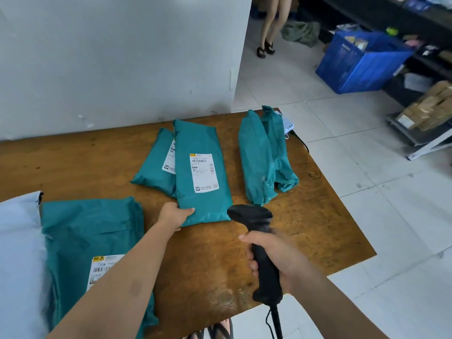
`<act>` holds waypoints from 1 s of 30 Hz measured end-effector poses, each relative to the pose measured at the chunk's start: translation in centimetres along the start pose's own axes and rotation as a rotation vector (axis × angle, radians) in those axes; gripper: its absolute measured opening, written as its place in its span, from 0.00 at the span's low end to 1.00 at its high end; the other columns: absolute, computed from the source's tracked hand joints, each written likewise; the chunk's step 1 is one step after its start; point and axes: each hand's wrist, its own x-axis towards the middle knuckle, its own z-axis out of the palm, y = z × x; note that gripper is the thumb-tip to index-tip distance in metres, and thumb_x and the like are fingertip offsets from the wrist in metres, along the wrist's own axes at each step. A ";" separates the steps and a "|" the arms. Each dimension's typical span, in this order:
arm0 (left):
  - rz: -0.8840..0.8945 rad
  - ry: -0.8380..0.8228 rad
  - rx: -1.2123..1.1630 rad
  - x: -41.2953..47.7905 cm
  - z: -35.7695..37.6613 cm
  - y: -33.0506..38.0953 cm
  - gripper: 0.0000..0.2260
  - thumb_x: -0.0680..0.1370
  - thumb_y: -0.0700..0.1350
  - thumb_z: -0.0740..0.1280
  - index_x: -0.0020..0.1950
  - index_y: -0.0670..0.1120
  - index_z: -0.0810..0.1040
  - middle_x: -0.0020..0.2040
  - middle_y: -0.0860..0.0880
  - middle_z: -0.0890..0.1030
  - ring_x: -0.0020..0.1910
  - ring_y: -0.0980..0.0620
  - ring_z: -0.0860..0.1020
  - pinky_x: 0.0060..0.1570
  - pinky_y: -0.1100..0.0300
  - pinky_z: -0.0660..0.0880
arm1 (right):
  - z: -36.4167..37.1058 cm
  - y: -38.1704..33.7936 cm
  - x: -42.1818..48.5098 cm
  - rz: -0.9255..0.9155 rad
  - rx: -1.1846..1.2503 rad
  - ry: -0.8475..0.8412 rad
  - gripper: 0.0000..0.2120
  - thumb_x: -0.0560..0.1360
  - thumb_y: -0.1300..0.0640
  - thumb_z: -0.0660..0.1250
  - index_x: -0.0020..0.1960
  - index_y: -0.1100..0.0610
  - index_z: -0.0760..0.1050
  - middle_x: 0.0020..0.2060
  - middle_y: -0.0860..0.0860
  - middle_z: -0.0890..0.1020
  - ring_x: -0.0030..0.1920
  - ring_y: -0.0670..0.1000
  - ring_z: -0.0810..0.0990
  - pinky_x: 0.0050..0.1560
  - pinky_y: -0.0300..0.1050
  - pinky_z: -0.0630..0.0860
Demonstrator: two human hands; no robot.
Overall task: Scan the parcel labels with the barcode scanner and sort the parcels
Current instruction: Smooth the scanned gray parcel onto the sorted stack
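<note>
My right hand grips a black corded barcode scanner, its head pointing toward a teal parcel lying label-up in the table's middle. My left hand holds that parcel's near left corner. Its white label faces up. A second teal parcel lies partly under it on the left. Two teal parcels without visible labels lie at the right. A stack of teal parcels with a label sits near left, beside a white parcel.
The wooden table stands against a white wall. A blue crate and shelves with cardboard boxes stand on the tiled floor to the right. A person's legs are at the back. A white device sits at the table's far corner.
</note>
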 end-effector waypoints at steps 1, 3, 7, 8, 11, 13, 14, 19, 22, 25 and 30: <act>0.009 0.000 -0.028 -0.4 0.2 -0.1 0.15 0.73 0.44 0.73 0.57 0.40 0.76 0.55 0.42 0.78 0.49 0.46 0.75 0.47 0.52 0.77 | -0.1 0.0 0.0 0.000 0.005 0.004 0.08 0.72 0.59 0.70 0.43 0.60 0.72 0.27 0.55 0.74 0.22 0.49 0.71 0.25 0.38 0.69; 0.013 -0.026 -0.100 -1.2 0.5 -0.8 0.12 0.73 0.41 0.73 0.53 0.41 0.76 0.54 0.41 0.80 0.46 0.46 0.77 0.43 0.54 0.77 | -0.2 0.1 0.0 -0.007 0.008 0.000 0.08 0.72 0.59 0.70 0.44 0.60 0.72 0.26 0.54 0.74 0.22 0.49 0.71 0.25 0.39 0.69; -0.043 -0.132 -0.068 -4.5 1.1 -3.6 0.10 0.71 0.42 0.74 0.48 0.42 0.77 0.52 0.42 0.81 0.47 0.46 0.80 0.46 0.55 0.78 | -0.2 0.5 0.1 -0.007 0.011 -0.018 0.08 0.72 0.59 0.70 0.45 0.61 0.72 0.25 0.54 0.74 0.22 0.49 0.70 0.25 0.39 0.69; -0.081 -0.174 -0.060 -5.3 1.3 -4.5 0.09 0.71 0.42 0.75 0.45 0.44 0.76 0.52 0.43 0.82 0.47 0.46 0.80 0.48 0.54 0.78 | 0.0 0.6 0.2 0.001 0.011 -0.019 0.09 0.72 0.59 0.70 0.45 0.62 0.71 0.25 0.54 0.74 0.22 0.49 0.70 0.24 0.39 0.69; -0.200 -0.327 0.043 -7.8 2.0 -6.6 0.13 0.71 0.45 0.75 0.50 0.44 0.75 0.53 0.45 0.80 0.50 0.47 0.79 0.50 0.51 0.78 | 0.5 1.1 0.5 0.040 0.005 -0.028 0.10 0.72 0.58 0.70 0.46 0.61 0.70 0.23 0.53 0.74 0.20 0.49 0.70 0.23 0.38 0.69; -0.261 -0.395 0.113 -8.9 2.1 -7.5 0.18 0.72 0.50 0.73 0.56 0.44 0.73 0.49 0.47 0.79 0.47 0.49 0.79 0.47 0.52 0.78 | 0.6 1.5 0.6 0.061 -0.014 -0.032 0.11 0.72 0.57 0.70 0.45 0.61 0.70 0.22 0.53 0.73 0.20 0.49 0.70 0.23 0.38 0.69; -0.278 -0.409 0.133 -9.2 2.0 -7.7 0.19 0.73 0.53 0.72 0.56 0.44 0.72 0.47 0.47 0.78 0.44 0.49 0.79 0.44 0.52 0.77 | 0.7 1.7 0.7 0.062 -0.021 -0.030 0.10 0.72 0.57 0.70 0.45 0.62 0.71 0.21 0.53 0.73 0.20 0.49 0.70 0.23 0.38 0.69; -0.089 -0.145 0.093 -8.2 1.6 -6.9 0.14 0.74 0.55 0.69 0.40 0.47 0.71 0.40 0.47 0.79 0.40 0.49 0.79 0.44 0.52 0.79 | 0.6 2.1 1.0 0.053 -0.038 -0.018 0.09 0.72 0.59 0.70 0.45 0.62 0.72 0.23 0.54 0.73 0.21 0.49 0.70 0.23 0.38 0.68; -0.029 -0.118 -0.089 -7.7 1.7 -5.8 0.08 0.76 0.47 0.69 0.41 0.47 0.72 0.45 0.47 0.79 0.37 0.54 0.77 0.34 0.60 0.76 | 0.9 1.9 1.4 0.033 -0.059 -0.020 0.09 0.72 0.59 0.70 0.45 0.62 0.71 0.23 0.54 0.74 0.21 0.49 0.70 0.23 0.38 0.68; -0.043 -0.132 -0.151 -7.2 1.9 -5.8 0.04 0.77 0.44 0.69 0.45 0.46 0.74 0.50 0.46 0.80 0.39 0.54 0.77 0.35 0.62 0.74 | 1.3 1.5 1.6 0.000 -0.088 -0.033 0.07 0.72 0.60 0.70 0.44 0.60 0.72 0.24 0.54 0.74 0.22 0.50 0.70 0.24 0.38 0.68; -0.062 -0.125 -0.186 -7.1 1.9 -5.7 0.06 0.76 0.43 0.69 0.42 0.49 0.73 0.47 0.48 0.79 0.43 0.51 0.78 0.33 0.62 0.73 | 2.0 1.3 2.0 -0.030 -0.122 -0.048 0.09 0.72 0.61 0.69 0.50 0.61 0.74 0.25 0.55 0.73 0.23 0.50 0.70 0.25 0.39 0.68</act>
